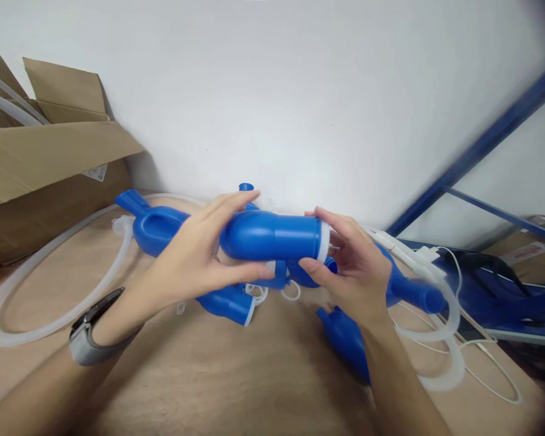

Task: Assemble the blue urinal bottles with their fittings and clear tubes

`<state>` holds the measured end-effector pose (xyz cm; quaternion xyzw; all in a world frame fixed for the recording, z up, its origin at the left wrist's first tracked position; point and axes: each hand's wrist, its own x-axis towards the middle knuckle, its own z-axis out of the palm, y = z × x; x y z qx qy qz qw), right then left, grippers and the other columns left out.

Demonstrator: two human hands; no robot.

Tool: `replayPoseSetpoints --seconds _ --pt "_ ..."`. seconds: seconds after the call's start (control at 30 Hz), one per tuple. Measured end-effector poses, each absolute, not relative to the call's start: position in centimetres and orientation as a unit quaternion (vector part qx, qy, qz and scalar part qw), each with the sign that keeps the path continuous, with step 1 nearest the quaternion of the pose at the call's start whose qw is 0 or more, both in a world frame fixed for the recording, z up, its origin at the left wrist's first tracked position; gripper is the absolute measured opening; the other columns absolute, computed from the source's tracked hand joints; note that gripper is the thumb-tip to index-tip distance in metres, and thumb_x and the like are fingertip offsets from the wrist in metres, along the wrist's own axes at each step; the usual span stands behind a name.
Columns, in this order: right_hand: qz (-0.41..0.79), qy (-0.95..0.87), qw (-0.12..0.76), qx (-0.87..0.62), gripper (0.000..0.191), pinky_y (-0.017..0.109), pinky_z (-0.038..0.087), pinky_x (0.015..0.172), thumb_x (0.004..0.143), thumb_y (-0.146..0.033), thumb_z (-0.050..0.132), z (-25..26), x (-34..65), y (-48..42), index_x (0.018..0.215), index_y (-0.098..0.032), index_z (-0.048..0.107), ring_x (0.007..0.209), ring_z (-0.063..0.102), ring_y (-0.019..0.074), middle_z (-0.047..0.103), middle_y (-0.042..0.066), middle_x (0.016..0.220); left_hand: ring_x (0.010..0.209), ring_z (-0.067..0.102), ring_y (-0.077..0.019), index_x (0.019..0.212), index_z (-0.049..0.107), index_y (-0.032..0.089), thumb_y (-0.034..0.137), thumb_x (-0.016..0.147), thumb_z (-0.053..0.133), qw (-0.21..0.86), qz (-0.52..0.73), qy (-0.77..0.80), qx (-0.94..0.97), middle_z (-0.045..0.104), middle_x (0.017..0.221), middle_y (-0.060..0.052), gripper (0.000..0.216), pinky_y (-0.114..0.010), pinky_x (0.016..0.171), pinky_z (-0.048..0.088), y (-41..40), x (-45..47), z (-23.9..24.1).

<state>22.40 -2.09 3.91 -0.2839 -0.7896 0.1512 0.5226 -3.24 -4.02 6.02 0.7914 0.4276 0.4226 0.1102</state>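
A blue plastic urinal bottle lies sideways in the air above the table, between both hands. My left hand is curled around its rounded left end, fingers above and thumb along the underside. At the other end, my right hand pinches around the white ring on the mouth, thumb below and fingers on top. Behind and below lie more blue bottles: one with a handle at left, one with a white rim under my left hand, another partly behind my right wrist.
An open cardboard box with clear tubes stands at left. A clear hose loops over the wooden table. At right are another blue bottle, coiled tubing, white cables and a power strip. A blue metal frame slants against the wall.
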Motion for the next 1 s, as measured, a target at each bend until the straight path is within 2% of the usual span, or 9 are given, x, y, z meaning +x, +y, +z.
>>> replayPoseSetpoints --seconds 0.1,0.17,0.23,0.3,0.47,0.57,0.7,0.77,1.0 --pt "0.153 -0.800 0.517 -0.263 0.057 0.044 0.067 0.092 0.097 -0.045 0.074 4.1 22.9 -2.0 0.150 -0.031 0.057 0.131 0.062 0.0314 0.060 0.011 0.142 0.125 0.068 -0.0364 0.151 0.057 0.026 0.068 0.075 0.084 0.200 0.434 0.451 0.754 0.070 0.140 -0.011 0.091 -0.041 0.093 0.062 -3.4 -3.9 6.1" --pt "0.154 -0.813 0.500 -0.255 0.054 0.048 0.063 0.100 0.100 -0.046 0.069 3.9 22.6 -2.0 0.149 -0.029 0.054 0.131 0.060 0.0312 0.058 0.011 0.142 0.113 0.072 -0.0333 0.138 0.069 0.026 0.068 0.071 0.087 0.222 0.426 0.448 0.754 0.074 0.129 -0.008 0.081 -0.035 0.080 0.062 -3.3 -3.9 6.1" --pt "0.161 -0.815 0.499 -0.244 0.046 0.053 0.056 0.110 0.102 -0.044 0.064 3.5 21.9 -2.2 0.144 -0.029 0.053 0.131 0.059 0.0301 0.058 0.010 0.140 0.101 0.073 -0.0292 0.127 0.075 0.026 0.067 0.067 0.090 0.209 0.419 0.440 0.766 0.078 0.116 -0.006 0.074 -0.032 0.075 0.060 -3.4 -3.7 6.2" --pt "0.170 -0.797 0.532 -0.231 0.039 0.055 0.051 0.114 0.102 -0.039 0.062 3.0 20.9 -2.3 0.138 -0.029 0.052 0.129 0.059 0.0283 0.059 0.008 0.135 0.089 0.073 -0.0252 0.124 0.076 0.026 0.065 0.065 0.092 0.188 0.417 0.439 0.773 0.079 0.104 -0.003 0.073 -0.030 0.070 0.058 -3.6 -3.3 6.3" --pt "0.160 -0.751 0.610 -0.195 0.032 0.054 0.051 0.111 0.100 -0.030 0.062 2.2 19.4 -2.6 0.131 -0.029 0.056 0.121 0.063 0.0267 0.062 0.006 0.129 0.072 0.068 -0.0191 0.122 0.077 0.026 0.064 0.064 0.093 0.160 0.425 0.422 0.785 0.079 0.093 -0.001 0.071 -0.028 0.060 0.053 -3.9 -2.7 6.0" --pt "0.153 -0.738 0.626 -0.200 0.028 0.052 0.053 0.108 0.098 -0.028 0.064 2.3 19.4 -2.6 0.125 -0.028 0.059 0.117 0.064 0.0260 0.064 0.006 0.123 0.074 0.070 -0.0203 0.123 0.077 0.027 0.064 0.064 0.093 0.142 0.445 0.409 0.784 0.080 0.095 -0.001 0.071 -0.029 0.062 0.054 -3.8 -2.7 5.5" --pt "0.153 -0.733 0.631 -0.202 0.028 0.050 0.056 0.103 0.096 -0.034 0.068 2.4 19.6 -2.5 0.122 -0.027 0.060 0.110 0.066 0.0257 0.065 0.005 0.117 0.088 0.074 -0.0243 0.125 0.076 0.027 0.061 0.066 0.094 0.129 0.463 0.385 0.788 0.081 0.103 -0.002 0.070 -0.037 0.084 0.060 -3.6 -2.7 5.0" --pt "0.160 -0.744 0.615 -0.206 0.032 0.050 0.056 0.103 0.095 -0.034 0.070 2.5 19.7 -2.6 0.124 -0.027 0.059 0.111 0.066 0.0259 0.065 0.005 0.118 0.093 0.075 -0.0255 0.125 0.075 0.026 0.059 0.066 0.095 0.125 0.465 0.373 0.793 0.081 0.107 -0.003 0.070 -0.039 0.090 0.061 -3.6 -2.6 4.8" --pt "0.250 -0.727 0.602 -0.215 0.053 0.059 0.051 0.115 0.084 -0.032 0.081 2.2 19.3 -3.1 0.129 -0.030 0.053 0.124 0.064 0.0302 0.062 0.007 0.130 0.095 0.076 -0.0243 0.126 0.070 0.022 0.057 0.074 0.092 0.078 0.478 0.343 0.805 0.080 0.112 -0.005 0.066 -0.037 0.088 0.062 -3.8 -2.1 4.3"
